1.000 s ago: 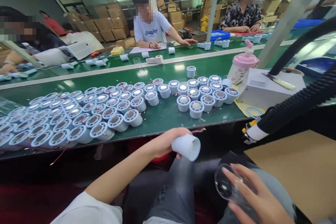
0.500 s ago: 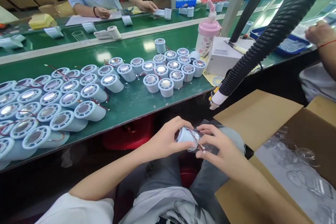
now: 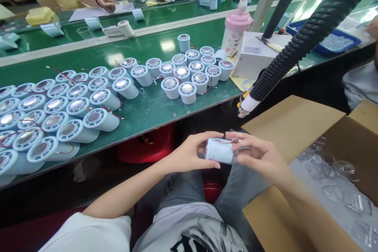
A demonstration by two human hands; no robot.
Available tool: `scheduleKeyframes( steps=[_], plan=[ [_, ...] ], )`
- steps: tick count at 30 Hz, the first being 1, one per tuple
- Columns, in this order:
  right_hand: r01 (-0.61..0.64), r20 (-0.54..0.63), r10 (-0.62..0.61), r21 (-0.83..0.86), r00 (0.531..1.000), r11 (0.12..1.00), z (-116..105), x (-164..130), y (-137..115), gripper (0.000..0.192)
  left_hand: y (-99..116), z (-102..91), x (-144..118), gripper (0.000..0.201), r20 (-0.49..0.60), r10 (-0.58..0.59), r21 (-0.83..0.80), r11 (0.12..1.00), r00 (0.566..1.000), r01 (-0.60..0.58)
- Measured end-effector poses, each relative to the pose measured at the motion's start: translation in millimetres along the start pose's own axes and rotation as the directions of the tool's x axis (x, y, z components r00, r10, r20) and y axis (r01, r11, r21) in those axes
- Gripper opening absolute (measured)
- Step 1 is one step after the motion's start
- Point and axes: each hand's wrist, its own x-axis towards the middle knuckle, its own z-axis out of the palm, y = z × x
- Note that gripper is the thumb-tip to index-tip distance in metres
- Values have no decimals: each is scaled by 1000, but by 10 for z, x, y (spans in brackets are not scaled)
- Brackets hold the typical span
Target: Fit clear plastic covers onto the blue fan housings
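Observation:
My left hand (image 3: 191,153) and my right hand (image 3: 260,155) both grip a small white cylindrical housing (image 3: 220,151) with thin red wires, held sideways above my lap. A clear plastic piece sits at its right end, under my right fingers. Several identical white housings (image 3: 97,119) with shiny round inserts lie and stand on the green conveyor table (image 3: 153,112) in front of me.
An open cardboard box (image 3: 298,126) at my right holds several clear plastic lenses (image 3: 339,167). A black ribbed hose (image 3: 298,47) ends near the table edge. A pink bottle (image 3: 238,27) and white box (image 3: 255,53) stand on the table. Other people work across the belt.
The housing has turned from facing me end-on to lying sideways between both hands. My hands have risen slightly. A person across the belt lifted a hand off the table.

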Motion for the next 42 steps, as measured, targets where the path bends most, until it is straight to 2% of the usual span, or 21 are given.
scheduleKeyframes(
  steps=[2, 3, 6, 10, 14, 21, 28, 34, 42],
  plan=[
    [123, 55, -113, -228, 992, 966, -18, -34, -14, 31, -4, 20, -13, 69, -6, -74, -149, 986, 997, 72],
    [175, 74, -160, -328, 984, 928, -25, -52, -19, 37, -6, 25, -21, 70, 8, -104, -202, 974, 995, 103],
    [255, 111, -230, -430, 967, 866, -48, -92, -21, 37, 6, 18, -45, 73, 53, -121, -221, 967, 991, 130],
    [156, 122, -123, -318, 985, 935, -79, -106, -19, 40, 66, -14, -66, 78, 24, -46, -90, 995, 999, 48],
    [25, 154, 1, -163, 988, 986, -94, -106, -43, 40, 100, -22, -78, 79, 42, 46, -56, 997, 998, -43],
    [-65, 179, 61, 14, 982, 998, -73, -89, -55, 37, 118, -26, -102, 76, 46, 124, 15, 992, 991, -125],
    [-219, 216, 176, 197, 960, 956, -41, -74, -6, 33, 110, -42, -112, 78, 47, 149, 75, 986, 988, -152],
    [-325, 195, 276, 299, 941, 897, -9, -47, 15, 33, 85, -54, -113, 78, 74, 194, 115, 973, 978, -201],
    [-436, 208, 384, 373, 900, 819, 57, -53, 29, 44, 60, -62, -118, 77, 91, 231, 143, 960, 969, -242]
  ],
)
